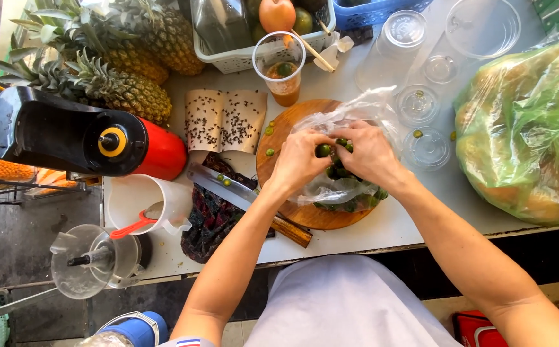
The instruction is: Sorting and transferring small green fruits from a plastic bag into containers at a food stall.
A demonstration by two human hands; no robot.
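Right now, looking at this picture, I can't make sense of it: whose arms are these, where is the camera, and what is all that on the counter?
There is no machine here: the arms belong to a person, and the camera sits on their head, looking down. Both hands meet over a round wooden cutting board. The left hand pinches a small green fruit, and the right hand holds open a clear plastic bag full of the same fruits. A large knife lies beside the board. Further back stand a cup of orange drink, pineapples, a red and black juicer and empty plastic cups. A green bag of oranges sits at the right.
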